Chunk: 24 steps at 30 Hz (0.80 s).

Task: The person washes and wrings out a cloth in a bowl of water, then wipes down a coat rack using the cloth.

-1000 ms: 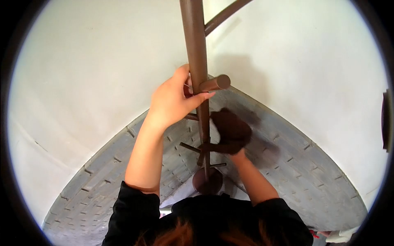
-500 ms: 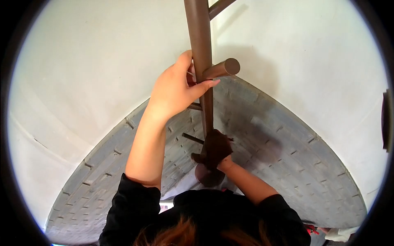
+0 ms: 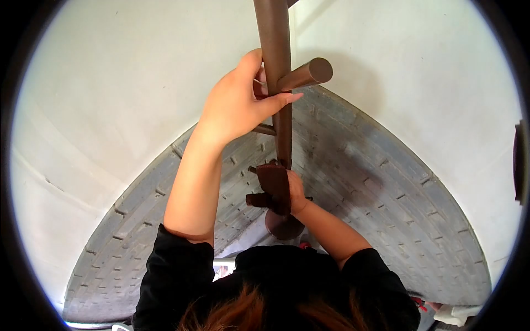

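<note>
A brown coat stand [image 3: 274, 36] with short round pegs rises in the corner on a round base [image 3: 284, 225]. My left hand [image 3: 234, 105] is closed round its pole, the thumb just under a thick peg [image 3: 306, 74] that points toward me. Lower down, my right hand [image 3: 296, 191] is closed on a dark brown cloth [image 3: 273, 185] at the pole. The cloth hangs on the left side of that hand and covers part of the pole. Most of the right fingers are hidden behind it.
Two white walls [image 3: 127, 71] meet behind the stand, with grey brick-patterned panelling [image 3: 149, 212] along their lower part. A dark object [image 3: 518, 163] sticks out at the right edge. At the lower right lies something white [image 3: 455, 314].
My right hand has turned and come into view beside the cloth, which covered it before. The cloth has shifted left. My left hand keeps its place on the pole; the view has shifted slightly.
</note>
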Each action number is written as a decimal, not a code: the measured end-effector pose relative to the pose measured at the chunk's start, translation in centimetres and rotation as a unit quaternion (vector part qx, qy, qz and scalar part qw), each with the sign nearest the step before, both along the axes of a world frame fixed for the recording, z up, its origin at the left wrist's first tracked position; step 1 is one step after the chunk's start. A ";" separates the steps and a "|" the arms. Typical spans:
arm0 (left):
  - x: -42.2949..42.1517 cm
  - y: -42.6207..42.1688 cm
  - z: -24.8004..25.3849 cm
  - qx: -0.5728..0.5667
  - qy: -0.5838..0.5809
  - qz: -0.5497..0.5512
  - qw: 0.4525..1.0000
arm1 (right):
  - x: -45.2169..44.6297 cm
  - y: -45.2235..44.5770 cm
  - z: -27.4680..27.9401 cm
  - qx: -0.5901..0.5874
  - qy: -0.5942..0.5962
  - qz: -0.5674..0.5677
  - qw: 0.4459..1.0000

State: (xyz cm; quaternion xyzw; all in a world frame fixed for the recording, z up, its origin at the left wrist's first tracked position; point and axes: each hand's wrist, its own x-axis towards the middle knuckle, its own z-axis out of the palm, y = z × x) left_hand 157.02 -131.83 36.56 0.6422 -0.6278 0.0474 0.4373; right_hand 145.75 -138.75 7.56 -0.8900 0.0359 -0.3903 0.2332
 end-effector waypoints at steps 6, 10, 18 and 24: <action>0.4 -0.9 0.0 0.012 0.024 -0.024 0.999 | 1.2 0.0 -3.0 -0.010 -0.044 0.036 0.998; 0.5 -1.1 -0.3 0.006 0.032 -0.033 0.999 | -2.7 3.3 7.2 0.023 -0.043 0.098 0.994; -1.1 1.6 -1.5 -0.071 -0.213 0.189 0.956 | -4.1 -0.6 8.6 0.232 -0.297 0.407 0.832; 4.1 4.5 -13.0 -0.470 -0.055 0.077 0.878 | -11.5 -6.6 0.9 -0.401 -0.021 -0.397 0.826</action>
